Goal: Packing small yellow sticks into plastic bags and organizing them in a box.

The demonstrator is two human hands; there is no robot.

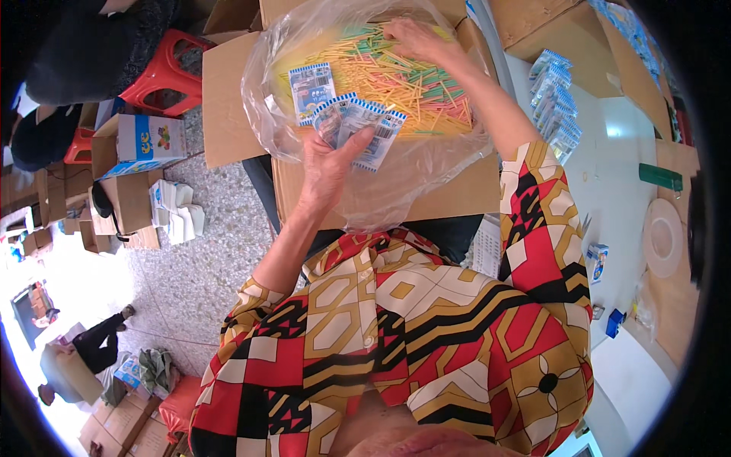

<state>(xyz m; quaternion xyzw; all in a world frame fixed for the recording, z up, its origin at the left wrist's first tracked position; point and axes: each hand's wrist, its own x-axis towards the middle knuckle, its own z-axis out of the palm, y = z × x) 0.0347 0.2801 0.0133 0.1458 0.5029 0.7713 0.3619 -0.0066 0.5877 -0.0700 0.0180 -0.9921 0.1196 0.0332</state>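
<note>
Before me stands a cardboard box [228,114] lined with a clear plastic bag [263,99], holding a heap of thin coloured sticks [388,80] in yellow, pink and green. My left hand [333,156] is closed on a fan of small blue-and-white packets [365,129], its thumb pressed on the front one. Another such packet [311,87] lies on the sticks just beyond them. At the far side of the heap, my right hand [415,39] reaches down with curled fingers touching the sticks. What its fingertips hold, if anything, is hidden.
A white table [609,167] on the right bears a row of similar packets [554,99], a green block [660,177] and a roll of tape [662,238]. Red stools [164,72], an open carton [137,145] and a person [76,365] are to the left.
</note>
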